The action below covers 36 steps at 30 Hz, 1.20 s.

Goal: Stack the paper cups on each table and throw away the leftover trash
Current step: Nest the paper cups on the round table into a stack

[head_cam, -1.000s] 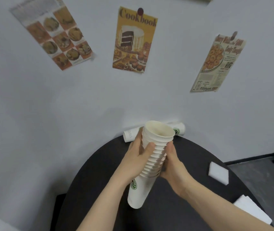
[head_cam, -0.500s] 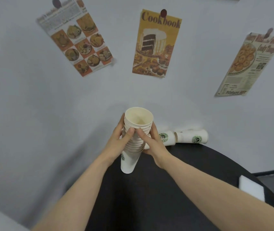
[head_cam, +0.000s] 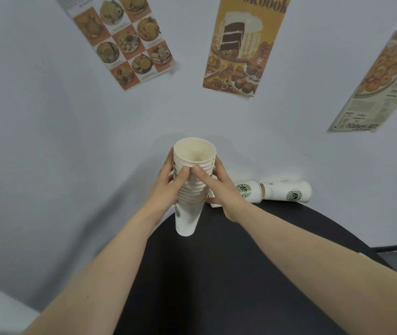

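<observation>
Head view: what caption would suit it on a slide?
Both hands, left and right, grip a cup stack; two cups lie behind.

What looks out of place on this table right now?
Two paper cups lie tipped on their sides at the black table's far edge by the wall, not yet stacked. The cup stack itself is upright, gripped by the left hand and right hand.

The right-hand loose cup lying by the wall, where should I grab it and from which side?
The right-hand loose cup lies on its side on the black table, against the wall, rim end pointing left toward the other loose cup. Probably best to come from above and the table side, fingers round the mid-body; the wall blocks the far side.
</observation>
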Available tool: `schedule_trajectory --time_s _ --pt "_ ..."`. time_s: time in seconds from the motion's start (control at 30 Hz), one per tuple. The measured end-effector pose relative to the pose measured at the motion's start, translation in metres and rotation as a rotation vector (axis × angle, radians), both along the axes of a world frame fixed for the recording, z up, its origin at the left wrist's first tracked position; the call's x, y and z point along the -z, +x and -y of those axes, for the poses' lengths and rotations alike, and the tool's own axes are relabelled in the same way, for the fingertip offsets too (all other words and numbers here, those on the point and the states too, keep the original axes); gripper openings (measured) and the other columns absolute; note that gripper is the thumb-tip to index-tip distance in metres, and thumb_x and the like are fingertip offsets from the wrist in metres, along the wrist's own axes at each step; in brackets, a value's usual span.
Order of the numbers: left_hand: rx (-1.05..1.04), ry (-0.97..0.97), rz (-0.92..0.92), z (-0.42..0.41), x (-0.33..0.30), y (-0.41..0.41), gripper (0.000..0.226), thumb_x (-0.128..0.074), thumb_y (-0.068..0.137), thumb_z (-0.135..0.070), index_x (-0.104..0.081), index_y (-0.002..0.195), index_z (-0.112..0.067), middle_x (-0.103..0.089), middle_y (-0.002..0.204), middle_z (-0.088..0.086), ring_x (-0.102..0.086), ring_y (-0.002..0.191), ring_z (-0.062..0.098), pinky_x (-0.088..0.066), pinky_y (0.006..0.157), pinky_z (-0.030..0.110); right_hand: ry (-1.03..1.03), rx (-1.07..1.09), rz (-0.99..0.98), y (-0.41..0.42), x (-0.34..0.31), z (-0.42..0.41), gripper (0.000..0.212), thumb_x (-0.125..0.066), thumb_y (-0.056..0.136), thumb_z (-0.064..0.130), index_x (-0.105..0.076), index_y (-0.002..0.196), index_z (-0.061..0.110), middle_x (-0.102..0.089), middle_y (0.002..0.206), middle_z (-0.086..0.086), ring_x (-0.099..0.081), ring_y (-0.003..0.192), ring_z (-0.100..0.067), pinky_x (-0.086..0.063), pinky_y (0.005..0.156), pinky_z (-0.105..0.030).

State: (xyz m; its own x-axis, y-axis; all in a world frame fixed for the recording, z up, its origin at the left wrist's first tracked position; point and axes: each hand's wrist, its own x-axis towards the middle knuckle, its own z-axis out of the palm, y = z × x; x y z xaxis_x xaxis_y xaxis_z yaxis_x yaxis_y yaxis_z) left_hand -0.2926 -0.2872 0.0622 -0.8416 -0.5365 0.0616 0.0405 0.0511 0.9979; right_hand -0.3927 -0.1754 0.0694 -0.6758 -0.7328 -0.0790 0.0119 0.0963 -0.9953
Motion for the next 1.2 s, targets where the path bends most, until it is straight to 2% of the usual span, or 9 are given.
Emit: schedule_trajectory --time_s 0.1,0.23,0.4,0.6,0.7,0.8,0.93,1.03,1.2 --pt "0.007 -0.036 -0.004 -0.003 0.000 0.002 0.048 -0.051 0.096 -0.038 -0.029 0.134 -0.056 -0.052 0.105 -0.049 -0.050 0.094 -0.027 -0.050 0.069 0.013 0.002 -0.029 0.002 0.001 0.002 -0.003 0.046 -0.066 0.085 0.042 -0.037 0.114 0.062 -0.056 0.093 0.048 -0.055 0.085 0.026 -0.048 0.058 -0.007" --pt "-0.043 -0.058 -0.031 -0.007 0.000 0.002 0.045 -0.053 0.096 -0.034 -0.033 0.130 -0.055 -0.051 0.119 -0.039 -0.053 0.105 -0.014 -0.047 0.098 0.037 0.011 -0.042 -0.019 0.000 0.003 -0.006 0.052 -0.068 0.085 0.036 -0.035 0.117 0.060 -0.052 0.103 0.044 -0.053 0.092 0.025 -0.046 0.065 -0.007" --pt "-0.066 -0.085 -0.047 -0.011 -0.002 0.005 0.045 -0.052 0.097 -0.033 -0.035 0.136 -0.046 -0.050 0.129 -0.026 -0.051 0.116 0.000 -0.041 0.106 0.043 0.041 -0.055 -0.072 -0.005 0.006 -0.014 0.077 -0.068 0.085 0.037 -0.021 0.144 0.046 -0.043 0.131 0.019 -0.046 0.117 0.000 -0.041 0.081 -0.019" --pt "-0.286 -0.065 -0.001 -0.024 0.014 0.004 0.063 -0.052 0.097 -0.035 -0.022 0.152 -0.031 -0.032 0.151 -0.004 -0.035 0.137 0.013 -0.033 0.110 0.037 0.124 -0.001 -0.064 -0.018 0.019 -0.050 0.078 -0.068 0.085 0.042 -0.021 0.146 0.047 -0.037 0.148 0.004 -0.039 0.135 -0.015 -0.037 0.109 -0.042" --pt "-0.572 -0.287 -0.025 -0.067 0.037 0.013 0.055 -0.048 0.097 -0.041 -0.029 0.148 -0.032 -0.028 0.151 -0.007 -0.027 0.133 -0.004 -0.034 0.107 0.032 0.169 0.046 -0.061 -0.028 0.033 -0.081 0.076 -0.068 0.085 0.041 -0.024 0.146 0.047 -0.040 0.146 0.004 -0.042 0.132 -0.014 -0.039 0.108 -0.040" --pt "-0.440 -0.515 -0.083 -0.127 0.072 0.018 0.052 -0.043 0.095 -0.042 -0.038 0.145 -0.030 -0.036 0.145 -0.010 -0.035 0.133 0.002 -0.033 0.104 0.028 0.233 0.097 -0.069 -0.041 0.049 -0.112 0.074 -0.069 0.085 0.036 -0.028 0.145 0.046 -0.043 0.143 0.002 -0.044 0.130 -0.014 -0.037 0.110 -0.044" --pt "-0.087 -0.737 0.206 -0.176 0.136 0.005 0.061 -0.042 0.095 -0.048 -0.020 0.151 -0.037 -0.029 0.151 -0.008 -0.027 0.139 0.010 -0.030 0.111 0.037 0.320 0.120 -0.069 -0.062 0.072 -0.148 0.073 -0.069 0.085 0.033 -0.029 0.146 0.043 -0.042 0.143 -0.003 -0.045 0.128 -0.017 -0.043 0.100 -0.037" --pt "0.086 -0.858 0.549 -0.193 0.183 -0.007 0.071 -0.034 0.095 -0.058 0.006 0.150 -0.041 -0.008 0.160 -0.004 -0.002 0.147 0.016 -0.004 0.119 0.047 0.353 0.146 -0.035 -0.081 0.092 -0.171 0.074 -0.070 0.085 0.032 -0.029 0.145 0.042 -0.041 0.144 -0.003 -0.044 0.129 -0.018 -0.044 0.097 -0.038" --pt "0.018 -1.047 0.678 -0.205 0.219 -0.013 0.076 -0.014 0.088 -0.073 -0.002 0.153 -0.035 -0.009 0.161 -0.001 0.005 0.148 0.020 0.012 0.116 0.053 0.384 0.168 -0.086 -0.115 0.120 -0.184 0.073 -0.072 0.084 0.028 -0.033 0.145 0.041 -0.035 0.150 -0.001 -0.039 0.134 -0.018 -0.038 0.109 -0.045"
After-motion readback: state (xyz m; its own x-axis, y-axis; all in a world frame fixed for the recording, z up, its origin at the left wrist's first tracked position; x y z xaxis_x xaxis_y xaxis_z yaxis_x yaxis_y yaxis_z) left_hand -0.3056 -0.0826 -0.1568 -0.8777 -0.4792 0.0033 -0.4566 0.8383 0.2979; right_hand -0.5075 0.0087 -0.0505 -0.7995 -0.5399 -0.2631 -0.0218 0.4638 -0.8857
